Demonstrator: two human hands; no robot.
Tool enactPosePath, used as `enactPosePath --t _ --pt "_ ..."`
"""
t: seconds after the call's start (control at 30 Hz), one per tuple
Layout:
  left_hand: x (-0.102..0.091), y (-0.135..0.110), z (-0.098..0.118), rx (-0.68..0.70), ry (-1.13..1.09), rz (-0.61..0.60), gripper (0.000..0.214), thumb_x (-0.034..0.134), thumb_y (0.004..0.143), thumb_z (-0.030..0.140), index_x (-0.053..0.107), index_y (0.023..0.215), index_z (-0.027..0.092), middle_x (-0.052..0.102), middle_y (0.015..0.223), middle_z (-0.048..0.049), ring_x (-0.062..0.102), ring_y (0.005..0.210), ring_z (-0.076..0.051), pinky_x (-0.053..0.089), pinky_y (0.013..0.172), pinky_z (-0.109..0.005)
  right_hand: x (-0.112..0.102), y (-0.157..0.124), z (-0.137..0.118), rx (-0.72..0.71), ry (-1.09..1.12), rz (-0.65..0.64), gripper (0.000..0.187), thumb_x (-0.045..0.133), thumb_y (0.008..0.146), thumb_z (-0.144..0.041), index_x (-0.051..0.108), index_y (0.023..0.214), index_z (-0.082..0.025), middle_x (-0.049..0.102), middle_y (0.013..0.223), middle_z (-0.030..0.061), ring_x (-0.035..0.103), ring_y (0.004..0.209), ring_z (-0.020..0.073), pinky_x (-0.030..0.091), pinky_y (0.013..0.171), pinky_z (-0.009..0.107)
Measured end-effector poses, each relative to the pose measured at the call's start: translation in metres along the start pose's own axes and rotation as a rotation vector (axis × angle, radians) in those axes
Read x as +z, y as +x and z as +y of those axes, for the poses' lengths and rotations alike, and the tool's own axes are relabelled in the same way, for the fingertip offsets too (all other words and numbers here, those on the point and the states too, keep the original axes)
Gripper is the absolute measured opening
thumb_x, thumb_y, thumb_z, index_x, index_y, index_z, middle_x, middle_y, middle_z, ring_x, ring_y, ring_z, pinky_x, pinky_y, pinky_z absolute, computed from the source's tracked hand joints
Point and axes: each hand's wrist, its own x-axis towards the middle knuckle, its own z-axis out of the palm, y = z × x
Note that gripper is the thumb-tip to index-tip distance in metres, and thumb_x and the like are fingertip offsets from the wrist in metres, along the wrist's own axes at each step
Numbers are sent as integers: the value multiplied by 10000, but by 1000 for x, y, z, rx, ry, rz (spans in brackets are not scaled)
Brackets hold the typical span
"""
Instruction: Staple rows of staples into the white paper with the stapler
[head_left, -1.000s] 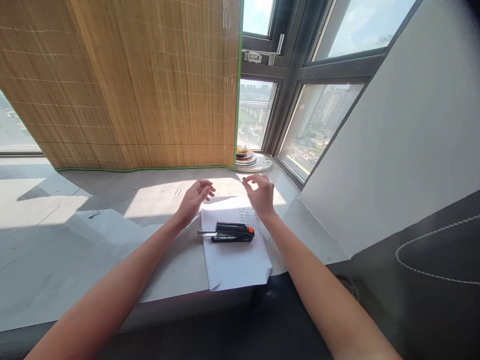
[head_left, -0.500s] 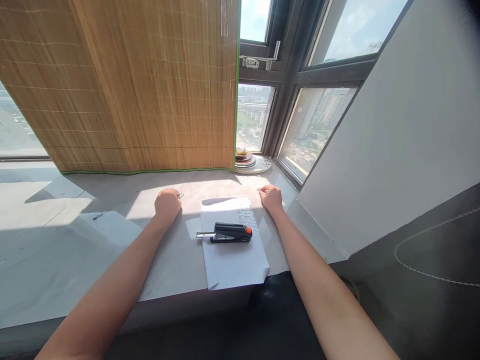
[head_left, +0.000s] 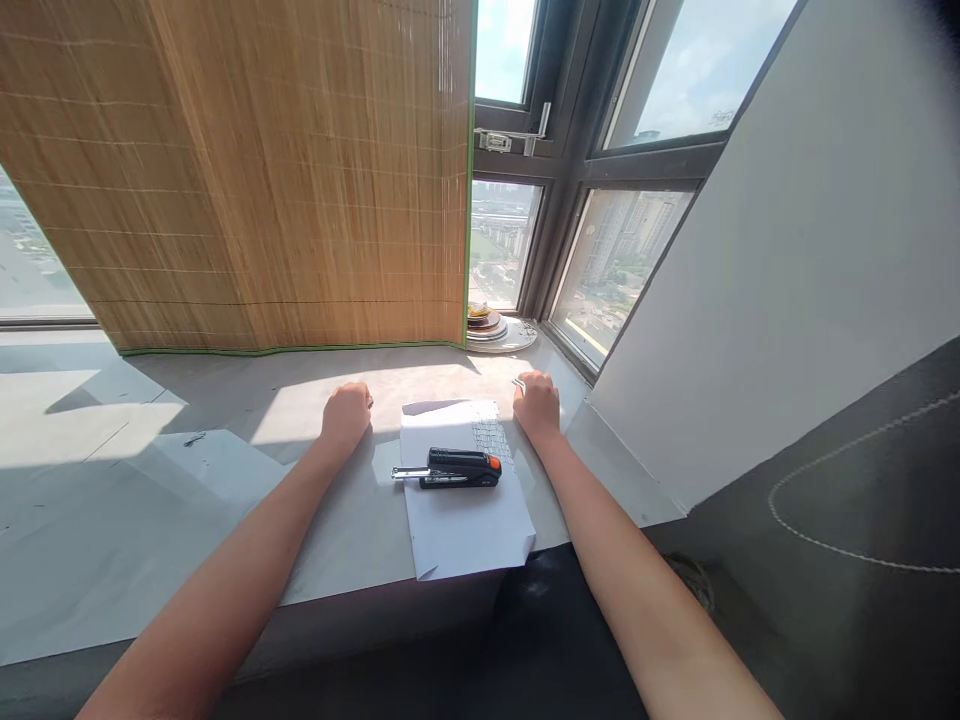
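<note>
A black stapler with an orange tip (head_left: 459, 467) lies opened out on a white sheet of paper (head_left: 465, 520) at the front of a grey window ledge (head_left: 225, 470). A patch of staples (head_left: 492, 437) sits on the sheet just behind it. My left hand (head_left: 346, 412) rests on the ledge left of the sheet, fingers curled into a fist. My right hand (head_left: 537, 404) rests right of the sheet, fingers closed around a small silvery strip (head_left: 518, 382) that pokes out at its top.
A bamboo blind (head_left: 247, 170) hangs behind the ledge. Stacked plates (head_left: 491, 325) stand in the window corner. A white wall panel (head_left: 787, 250) slopes down on the right. A small dark bit (head_left: 193, 437) lies on the ledge to the left.
Both hands came down from above the sheet and apart onto the ledge, closing into fists. Over the last half second the left hand slid slightly right; the view tilted a little.
</note>
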Motion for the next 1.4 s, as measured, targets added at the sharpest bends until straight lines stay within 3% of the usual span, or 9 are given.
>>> enactPosePath --t 0.17,0.27,0.37,0.5,0.63,0.73,0.97,1.17,1.4 --pt "-2 -4 16 119 -315 159 225 586 876 119 437 784 259 536 794 -65 512 815 -265 381 733 -348 -27 -28 -50 -178 237 72 207 517 985 -99 699 961 -194 707 985 104 590 980 292 484 867 418" --pt "-4 -9 26 94 -458 128 103 571 941 216 486 909 266 527 808 -43 471 742 -236 333 672 -323 -54 -62 -91 -316 458 95 190 550 1061 -198 684 928 -221 706 925 56 598 903 250 499 861 399" --pt "-4 -13 32 114 -506 75 47 553 951 242 559 990 268 532 791 -32 472 725 -229 334 674 -317 -75 -91 -113 -427 537 -34 66 687 1035 -288 700 1061 -228 725 1042 62 620 986 257 520 891 400" --pt "0 -14 34 143 -499 1 73 616 908 223 629 977 243 640 873 -69 563 816 -247 417 757 -320 -75 -104 -107 -482 437 -312 538 933 843 -362 654 1289 -245 719 1166 78 642 1076 284 528 888 399" --pt "1 -15 37 176 -485 -82 141 679 892 173 675 1015 242 712 937 -89 631 892 -261 469 813 -322 -61 -104 -95 -479 324 -514 377 927 818 -233 687 1109 -245 723 979 28 653 909 240 433 720 305" --pt "-1 -20 44 203 -588 -99 179 715 907 192 686 1073 253 732 915 -63 658 893 -244 480 803 -296 -57 -103 -93 -427 319 -480 287 885 841 -184 688 1039 -248 715 940 12 640 856 216 376 678 286" --pt "-4 -35 64 459 -671 -151 170 696 984 365 773 1042 225 818 1099 -72 729 1007 -246 542 954 -382 -58 -94 -75 -237 229 -173 274 813 851 -139 682 1057 -262 724 992 27 652 966 246 403 699 297" --pt "17 -34 57 775 -439 -213 177 763 958 403 847 991 251 824 875 -49 741 821 -226 565 826 -360 -56 -93 -69 -280 141 -225 252 804 859 -130 672 1032 -259 731 981 23 651 969 248 415 736 310" --pt "27 -35 58 899 -424 -254 157 721 1003 353 823 1035 237 840 926 -44 769 810 -203 555 871 -365 -56 -94 -72 -373 112 -223 225 814 863 -126 656 976 -240 734 945 29 638 953 247 408 741 317"
